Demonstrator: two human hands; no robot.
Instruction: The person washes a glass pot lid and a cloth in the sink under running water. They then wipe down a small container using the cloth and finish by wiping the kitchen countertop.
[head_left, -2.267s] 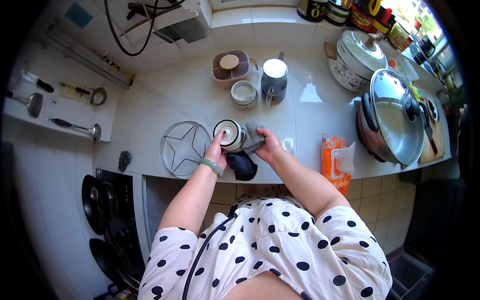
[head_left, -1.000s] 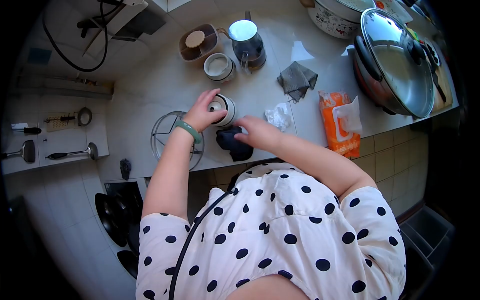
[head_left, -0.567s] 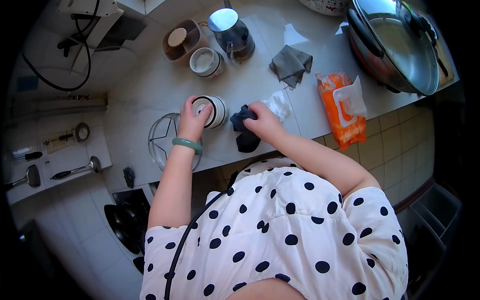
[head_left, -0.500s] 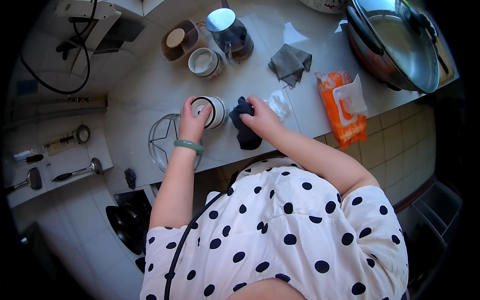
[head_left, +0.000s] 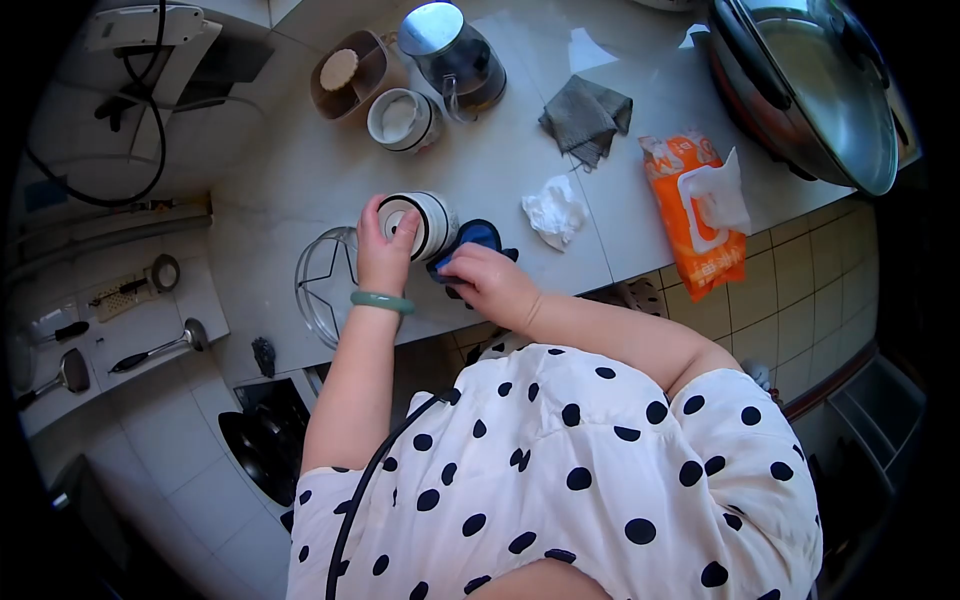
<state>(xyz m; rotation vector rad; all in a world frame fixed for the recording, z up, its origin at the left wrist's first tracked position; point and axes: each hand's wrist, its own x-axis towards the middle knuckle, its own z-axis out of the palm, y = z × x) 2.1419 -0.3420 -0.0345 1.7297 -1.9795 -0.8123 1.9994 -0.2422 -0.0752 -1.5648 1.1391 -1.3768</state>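
Observation:
My left hand [head_left: 384, 248] is wrapped round a white jar [head_left: 433, 222] with black bands, its thumb and fingers on the jar's near-left end. A green bangle [head_left: 382, 301] circles that wrist. In my right hand [head_left: 492, 284] a dark blue cloth [head_left: 480, 236] is pinched, bunched up close to the jar's right side; whether it touches the jar I cannot tell. Beside my left hand lies a round wire rack [head_left: 309, 290] with a star-shaped frame. A crumpled white tissue [head_left: 553, 212] rests to the right of the cloth.
Behind the jar stand a second white jar [head_left: 428, 127], a brown container [head_left: 379, 75] and a glass pitcher [head_left: 462, 72]. A folded grey cloth [head_left: 588, 116], an orange wipes pack [head_left: 672, 199] and a large lidded pan [head_left: 790, 110] are rightward. Ladle [head_left: 193, 335] lies on the left ledge.
My right hand has moved left and toward me with the dark cloth, which is now bunched beside the jar. The white tissue is more fully in view. My left hand stays on the jar.

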